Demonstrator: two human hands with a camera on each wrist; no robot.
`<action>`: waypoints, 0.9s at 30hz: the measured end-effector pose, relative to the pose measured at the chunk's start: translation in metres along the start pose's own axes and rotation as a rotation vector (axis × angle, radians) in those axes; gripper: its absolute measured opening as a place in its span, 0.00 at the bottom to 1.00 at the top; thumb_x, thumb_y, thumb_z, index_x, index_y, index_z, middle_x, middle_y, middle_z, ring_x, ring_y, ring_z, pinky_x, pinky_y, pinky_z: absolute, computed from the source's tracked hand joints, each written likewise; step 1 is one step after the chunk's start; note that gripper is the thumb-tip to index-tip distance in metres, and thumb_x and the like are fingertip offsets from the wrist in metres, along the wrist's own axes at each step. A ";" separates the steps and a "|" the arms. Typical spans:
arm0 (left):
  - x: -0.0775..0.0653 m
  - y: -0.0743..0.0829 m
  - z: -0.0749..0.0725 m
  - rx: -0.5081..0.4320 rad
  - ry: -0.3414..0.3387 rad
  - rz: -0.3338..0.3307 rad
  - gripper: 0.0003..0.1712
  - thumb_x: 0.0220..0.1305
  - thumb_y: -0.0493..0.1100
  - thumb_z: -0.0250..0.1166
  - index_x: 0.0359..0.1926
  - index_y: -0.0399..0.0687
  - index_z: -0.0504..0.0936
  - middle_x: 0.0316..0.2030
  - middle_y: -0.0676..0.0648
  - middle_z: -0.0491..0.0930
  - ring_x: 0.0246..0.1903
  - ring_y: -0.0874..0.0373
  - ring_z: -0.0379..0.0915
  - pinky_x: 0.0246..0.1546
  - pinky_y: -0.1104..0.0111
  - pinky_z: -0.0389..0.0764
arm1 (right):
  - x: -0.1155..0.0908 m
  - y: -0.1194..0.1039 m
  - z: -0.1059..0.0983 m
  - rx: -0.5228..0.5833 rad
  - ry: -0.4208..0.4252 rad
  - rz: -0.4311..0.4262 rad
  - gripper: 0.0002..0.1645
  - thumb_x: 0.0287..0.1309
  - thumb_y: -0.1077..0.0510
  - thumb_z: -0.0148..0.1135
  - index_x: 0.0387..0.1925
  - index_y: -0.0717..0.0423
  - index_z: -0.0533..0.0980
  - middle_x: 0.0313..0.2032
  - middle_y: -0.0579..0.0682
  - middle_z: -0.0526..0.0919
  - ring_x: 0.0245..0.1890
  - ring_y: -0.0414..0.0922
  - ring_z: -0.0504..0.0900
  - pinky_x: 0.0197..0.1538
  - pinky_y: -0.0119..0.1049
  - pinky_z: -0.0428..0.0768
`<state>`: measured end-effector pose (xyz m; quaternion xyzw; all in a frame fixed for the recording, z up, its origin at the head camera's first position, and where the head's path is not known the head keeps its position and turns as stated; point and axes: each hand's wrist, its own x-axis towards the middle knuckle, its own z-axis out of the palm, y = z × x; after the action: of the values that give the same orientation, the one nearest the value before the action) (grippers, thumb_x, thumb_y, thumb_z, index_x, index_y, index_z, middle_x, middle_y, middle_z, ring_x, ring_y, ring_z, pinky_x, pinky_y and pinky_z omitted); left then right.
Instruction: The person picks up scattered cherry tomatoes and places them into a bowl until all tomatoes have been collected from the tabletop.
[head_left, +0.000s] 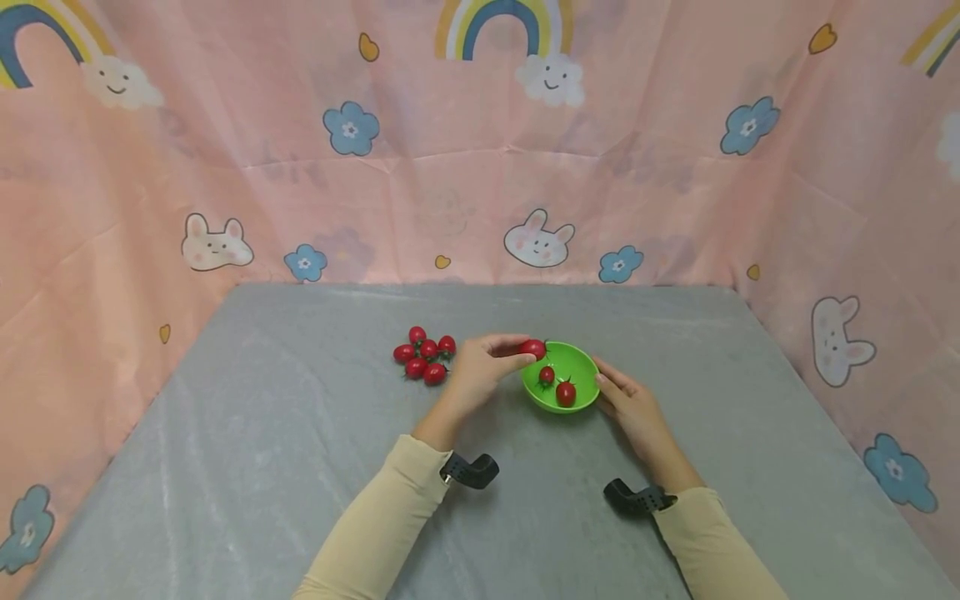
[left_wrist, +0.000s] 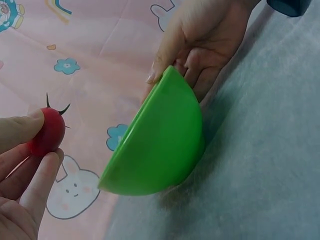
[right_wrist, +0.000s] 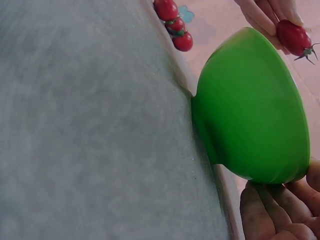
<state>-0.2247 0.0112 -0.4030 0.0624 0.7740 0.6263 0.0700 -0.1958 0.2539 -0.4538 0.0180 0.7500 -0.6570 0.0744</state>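
My left hand [head_left: 478, 372] pinches a red cherry tomato [head_left: 534, 349] between thumb and fingers, over the left rim of a green bowl [head_left: 583, 367]. Green sepals stick out from this tomato [left_wrist: 48, 131] in the left wrist view. Two more cherry tomatoes, a small one [head_left: 547, 376] and a larger one [head_left: 566, 393], lie inside the bowl. On the bowl's right side, my right hand [head_left: 633, 408] grips it, thumb at the rim and fingers against the outside. Both wrist views show only the bowl's outer wall [right_wrist: 255, 105], so its inside is hidden there.
Left of the bowl, a cluster of several cherry tomatoes [head_left: 428, 349] lies on the grey cloth-covered table [head_left: 247, 467]. A pink patterned curtain [head_left: 435, 200] borders the table at the back and sides. Each wrist wears a black strapped device [head_left: 472, 472].
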 end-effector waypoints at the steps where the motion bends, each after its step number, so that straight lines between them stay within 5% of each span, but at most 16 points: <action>1: 0.000 0.001 0.001 -0.001 -0.001 -0.004 0.19 0.59 0.48 0.73 0.52 0.53 0.87 0.50 0.50 0.86 0.50 0.58 0.80 0.50 0.65 0.81 | 0.000 0.001 0.000 0.004 0.000 -0.001 0.32 0.77 0.51 0.46 0.75 0.57 0.57 0.76 0.55 0.57 0.54 0.17 0.73 0.55 0.20 0.75; 19: 0.006 0.007 0.009 -0.042 -0.037 0.006 0.19 0.59 0.47 0.73 0.52 0.53 0.87 0.50 0.51 0.86 0.52 0.58 0.78 0.50 0.67 0.81 | -0.001 -0.001 0.000 0.019 -0.019 -0.025 0.33 0.76 0.51 0.47 0.75 0.60 0.56 0.76 0.57 0.57 0.52 0.16 0.74 0.56 0.20 0.76; 27: 0.008 0.002 0.013 0.018 -0.088 -0.009 0.17 0.58 0.45 0.73 0.50 0.51 0.88 0.47 0.51 0.87 0.50 0.59 0.79 0.51 0.67 0.80 | 0.000 0.001 0.000 0.041 -0.017 -0.027 0.33 0.76 0.51 0.47 0.75 0.60 0.56 0.76 0.57 0.57 0.50 0.15 0.74 0.56 0.20 0.75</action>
<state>-0.2303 0.0260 -0.4042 0.0869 0.7759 0.6157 0.1063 -0.1954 0.2539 -0.4550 0.0036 0.7359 -0.6733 0.0717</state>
